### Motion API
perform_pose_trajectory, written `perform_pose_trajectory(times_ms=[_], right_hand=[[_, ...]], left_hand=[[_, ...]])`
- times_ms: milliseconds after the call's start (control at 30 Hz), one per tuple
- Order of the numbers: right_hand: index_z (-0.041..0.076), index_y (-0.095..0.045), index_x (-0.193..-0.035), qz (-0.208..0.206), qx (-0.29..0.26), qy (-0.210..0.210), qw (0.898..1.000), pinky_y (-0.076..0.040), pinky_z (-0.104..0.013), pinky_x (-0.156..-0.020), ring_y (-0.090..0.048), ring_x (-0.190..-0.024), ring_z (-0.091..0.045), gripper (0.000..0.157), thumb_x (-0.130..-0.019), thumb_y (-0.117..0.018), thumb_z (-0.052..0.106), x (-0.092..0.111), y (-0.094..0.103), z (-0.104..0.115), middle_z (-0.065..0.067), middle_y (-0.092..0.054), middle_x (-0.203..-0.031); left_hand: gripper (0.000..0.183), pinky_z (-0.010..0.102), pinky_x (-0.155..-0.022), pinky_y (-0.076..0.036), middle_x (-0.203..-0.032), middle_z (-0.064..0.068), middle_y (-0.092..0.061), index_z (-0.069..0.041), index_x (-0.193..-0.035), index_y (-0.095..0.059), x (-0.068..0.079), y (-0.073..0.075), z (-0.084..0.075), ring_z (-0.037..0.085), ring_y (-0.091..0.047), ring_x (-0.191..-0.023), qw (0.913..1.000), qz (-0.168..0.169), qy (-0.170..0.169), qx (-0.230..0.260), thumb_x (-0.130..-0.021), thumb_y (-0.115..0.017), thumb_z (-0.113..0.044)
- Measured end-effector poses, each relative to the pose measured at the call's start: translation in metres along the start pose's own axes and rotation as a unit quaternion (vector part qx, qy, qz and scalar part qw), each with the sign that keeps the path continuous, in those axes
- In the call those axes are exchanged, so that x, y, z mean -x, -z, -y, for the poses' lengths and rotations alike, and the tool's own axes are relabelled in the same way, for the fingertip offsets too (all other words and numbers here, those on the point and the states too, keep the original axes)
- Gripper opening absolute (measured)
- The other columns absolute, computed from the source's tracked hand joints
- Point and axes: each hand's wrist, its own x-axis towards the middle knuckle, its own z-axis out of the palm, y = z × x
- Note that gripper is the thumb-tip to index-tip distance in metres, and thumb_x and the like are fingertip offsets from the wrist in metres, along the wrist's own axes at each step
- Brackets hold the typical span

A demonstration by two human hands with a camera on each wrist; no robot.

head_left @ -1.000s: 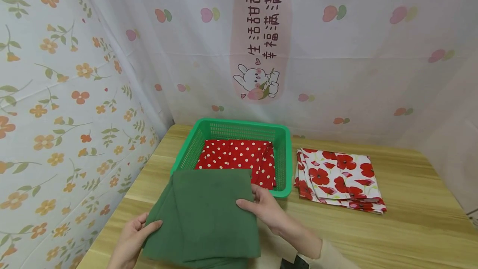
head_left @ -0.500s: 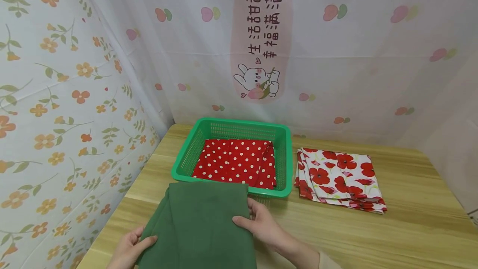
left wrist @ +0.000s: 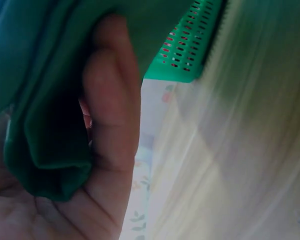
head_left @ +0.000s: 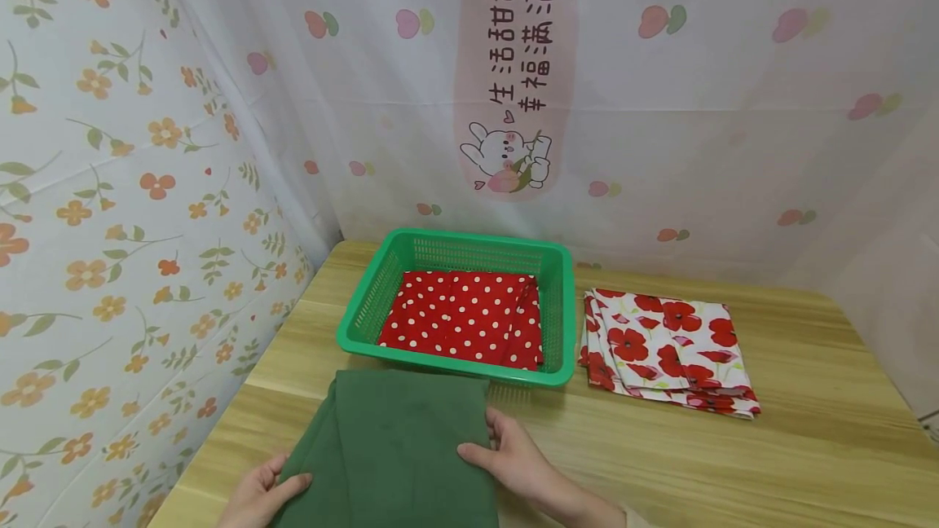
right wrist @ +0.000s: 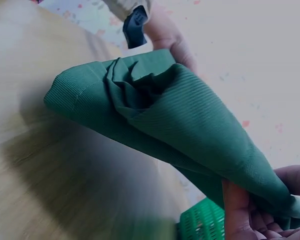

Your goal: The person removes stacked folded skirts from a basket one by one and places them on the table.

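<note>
A folded dark green cloth (head_left: 411, 446) is held between both hands at the near side of the table, in front of the basket. My left hand (head_left: 260, 495) grips its left edge, thumb on top. In the left wrist view the fingers (left wrist: 110, 95) curl under the cloth's folded layers. My right hand (head_left: 513, 463) pinches the right edge, thumb on top and fingers beneath. The right wrist view shows the cloth's loose folds (right wrist: 190, 115) raised over the table, with a shadow below. Its near end runs out of the head view.
A green plastic basket (head_left: 568, 316) stands behind the cloth, with a folded red polka-dot cloth (head_left: 469, 316) inside. To its right, a folded white cloth with red poppies (head_left: 667, 349) lies on the wooden table (head_left: 807, 430). Patterned curtains (head_left: 367, 63) hang behind and at left.
Both hands have drawn the green cloth back toward the near edge, away from the basket. Its far edge no longer overlaps the basket, and the polka-dot cloth shows fully.
</note>
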Motion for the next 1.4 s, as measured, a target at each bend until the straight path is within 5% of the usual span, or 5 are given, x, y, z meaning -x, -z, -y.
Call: perform_pose_trajectory(times_ms=[133, 700, 1100, 1267, 1400], right_hand=[[-0.008, -0.043, -0.128, -0.004, 0.007, -0.009, 1.0, -0.051, -0.037, -0.085, -0.063, -0.102, -0.027, 0.047, -0.088, -0.062, 0.009, -0.002, 0.002, -0.008, -0.017, -0.06, -0.12], [-0.01, -0.044, -0.128, -0.014, 0.043, -0.048, 0.998, -0.05, -0.041, -0.087, -0.061, -0.104, -0.026, 0.049, -0.088, -0.063, 0.008, -0.013, 0.013, -0.029, -0.016, -0.061, -0.119], [-0.009, -0.045, -0.125, -0.014, 0.088, -0.043, 0.995, -0.049, -0.046, -0.087, -0.059, -0.103, -0.027, 0.048, -0.085, -0.065, 0.007, -0.014, 0.021, -0.038, -0.015, -0.061, -0.116], [-0.007, -0.051, -0.115, -0.013, 0.134, -0.052, 0.99, -0.055, -0.04, -0.057, -0.065, -0.08, -0.023, 0.042, -0.08, -0.071, 0.006, -0.014, 0.026, -0.043, -0.01, -0.064, -0.101], [-0.005, -0.056, -0.097, -0.015, 0.2, -0.052, 0.978, -0.049, -0.031, -0.041, -0.062, -0.053, -0.017, 0.031, -0.078, -0.075, 0.011, -0.015, 0.029, -0.044, -0.007, -0.063, -0.078]], left_hand=[[0.049, 0.033, -0.064, -0.055, -0.083, 0.006, -0.071, 0.022, -0.12, -0.041, -0.004, -0.004, 0.003, 0.019, -0.068, -0.071, 0.9995, -0.013, 0.005, -0.028, -0.089, -0.056, -0.012], [0.028, 0.026, -0.056, -0.052, -0.068, 0.003, -0.061, 0.02, -0.098, -0.052, -0.022, -0.018, 0.014, 0.009, -0.06, -0.059, 0.9897, -0.069, -0.015, -0.124, -0.086, -0.057, -0.006], [0.023, 0.025, -0.057, -0.049, -0.067, 0.003, -0.057, 0.02, -0.094, -0.054, -0.027, -0.02, 0.02, 0.009, -0.057, -0.061, 0.9855, -0.102, -0.014, -0.135, -0.083, -0.057, 0.0], [0.016, 0.026, -0.059, -0.048, -0.065, 0.003, -0.051, 0.014, -0.09, -0.055, -0.028, -0.024, 0.022, 0.014, -0.055, -0.064, 0.9783, -0.135, 0.007, -0.157, -0.08, -0.059, 0.003], [0.015, 0.027, -0.059, -0.047, -0.067, 0.003, -0.054, 0.007, -0.087, -0.057, -0.029, -0.028, 0.02, 0.015, -0.054, -0.064, 0.9591, -0.171, 0.006, -0.225, -0.077, -0.064, 0.001]])
